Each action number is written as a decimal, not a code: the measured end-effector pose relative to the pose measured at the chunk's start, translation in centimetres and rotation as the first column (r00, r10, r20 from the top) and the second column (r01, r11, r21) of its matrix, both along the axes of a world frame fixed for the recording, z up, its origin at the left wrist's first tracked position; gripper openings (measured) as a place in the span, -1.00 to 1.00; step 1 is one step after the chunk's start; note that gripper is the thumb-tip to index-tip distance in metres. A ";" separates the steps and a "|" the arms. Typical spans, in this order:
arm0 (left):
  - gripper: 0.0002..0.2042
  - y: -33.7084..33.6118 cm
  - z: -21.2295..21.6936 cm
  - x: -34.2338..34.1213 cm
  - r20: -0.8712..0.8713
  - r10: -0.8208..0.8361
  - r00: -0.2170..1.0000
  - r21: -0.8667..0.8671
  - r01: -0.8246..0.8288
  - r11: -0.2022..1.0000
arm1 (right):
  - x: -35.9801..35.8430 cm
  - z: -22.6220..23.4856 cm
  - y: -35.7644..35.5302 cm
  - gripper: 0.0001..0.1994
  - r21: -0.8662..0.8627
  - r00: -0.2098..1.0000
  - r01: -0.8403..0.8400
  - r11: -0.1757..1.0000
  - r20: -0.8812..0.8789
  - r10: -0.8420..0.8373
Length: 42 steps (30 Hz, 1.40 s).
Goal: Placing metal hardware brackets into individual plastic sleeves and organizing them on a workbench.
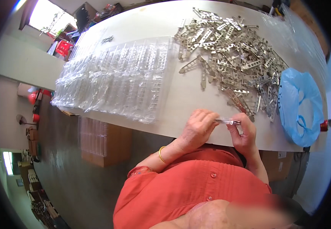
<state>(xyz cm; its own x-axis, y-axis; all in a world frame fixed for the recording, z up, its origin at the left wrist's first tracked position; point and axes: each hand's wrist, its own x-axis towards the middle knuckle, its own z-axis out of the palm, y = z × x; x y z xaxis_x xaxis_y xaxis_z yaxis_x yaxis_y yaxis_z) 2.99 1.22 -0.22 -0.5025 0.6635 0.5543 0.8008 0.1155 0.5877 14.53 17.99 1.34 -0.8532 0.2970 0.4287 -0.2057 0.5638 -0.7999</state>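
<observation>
A small shiny metal piece (pixel 226 121), slim and silvery, is held level between my hands above the table's near edge. My left hand (pixel 200 126) pinches its left end, fingers closed. At its other end, the thumb and fingers of my right hand (pixel 244 131) are closed on it. The fingers partly cover the piece, so its full shape is hidden. Just beyond my hands lies a large loose heap of perforated metal strips (pixel 234 53), its nearest strips close to my right hand.
Clear plastic trays (pixel 112 76) with narrow compartments lie on the left of the white table (pixel 175 101). A blue plastic bag (pixel 301 107) sits at the right edge. More clear trays (pixel 93 136) stand against a cardboard box (pixel 118 143) on the floor. Clear plastic sheeting (pixel 304 36) lies far right.
</observation>
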 end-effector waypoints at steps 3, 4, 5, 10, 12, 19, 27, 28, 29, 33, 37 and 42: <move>-0.79 0.2 0.4 0.2 -0.012 -0.050 0.999 0.010 0.051 0.999 | 0.1 -0.3 0.1 -0.84 0.021 0.999 -0.051 0.998 -0.010 0.052; -0.82 0.1 0.6 0.2 0.001 -0.082 0.997 -0.011 0.082 0.997 | 0.2 -0.1 0.0 -0.84 -0.051 0.999 -0.053 0.997 0.005 0.053; -0.84 0.0 0.7 0.1 0.017 -0.114 0.993 -0.032 0.114 0.993 | 0.2 0.1 0.0 -0.85 -0.122 0.998 -0.053 0.991 0.022 0.056; -0.88 -0.6 1.2 0.4 0.030 -0.137 0.990 -0.076 0.139 0.987 | 0.3 0.4 -0.5 -0.87 -0.164 0.994 -0.105 0.981 0.026 0.110; -0.89 -0.8 1.3 0.2 0.030 -0.149 0.988 -0.091 0.151 0.984 | 0.2 0.0 -0.5 -0.87 -0.180 0.993 -0.107 0.978 0.035 0.115; -0.86 -3.9 5.0 -0.4 0.203 -0.181 0.962 -0.021 0.189 0.982 | 0.3 0.0 -1.5 -0.72 -0.516 0.983 -0.174 0.839 -0.048 0.175; -0.85 -10.9 12.8 -7.5 0.022 0.390 0.921 0.041 -0.391 0.920 | 0.2 -2.1 -2.1 -0.89 -0.117 0.947 -0.278 0.954 0.134 0.292; -0.85 -11.7 13.6 -9.3 -0.031 0.488 0.872 0.083 -0.484 0.871 | 0.1 -2.3 -2.5 -0.90 -0.069 0.946 -0.297 0.952 0.115 0.304; -0.87 -12.7 14.3 -11.2 -0.122 0.598 0.792 0.108 -0.588 0.802 | 0.1 -2.8 -2.6 -0.90 -0.073 0.945 -0.300 0.951 0.111 0.307; -0.83 -18.0 15.6 -19.6 0.248 0.636 0.731 0.079 -0.670 0.739 | 0.0 -4.1 -2.9 -0.88 0.039 0.928 -0.370 0.928 0.065 0.368; -0.82 -20.6 15.0 -22.9 0.221 0.691 0.688 -0.003 -0.708 0.706 | 0.0 -4.5 -2.7 -0.88 -0.061 0.930 -0.353 0.934 0.085 0.357; -0.79 -20.7 13.4 -24.8 0.205 0.707 0.677 -0.026 -0.718 0.696 | -0.1 -4.3 -2.8 -0.88 -0.134 0.929 -0.336 0.932 0.115 0.352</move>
<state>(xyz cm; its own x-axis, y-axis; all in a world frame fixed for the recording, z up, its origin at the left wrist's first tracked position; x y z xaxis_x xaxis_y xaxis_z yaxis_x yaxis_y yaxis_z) -21.83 -19.48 13.16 -0.9060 0.0346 0.4218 0.3646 0.5701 0.7363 14.44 15.23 -2.98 -0.9587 0.0137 0.2840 -0.2571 0.3846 -0.8866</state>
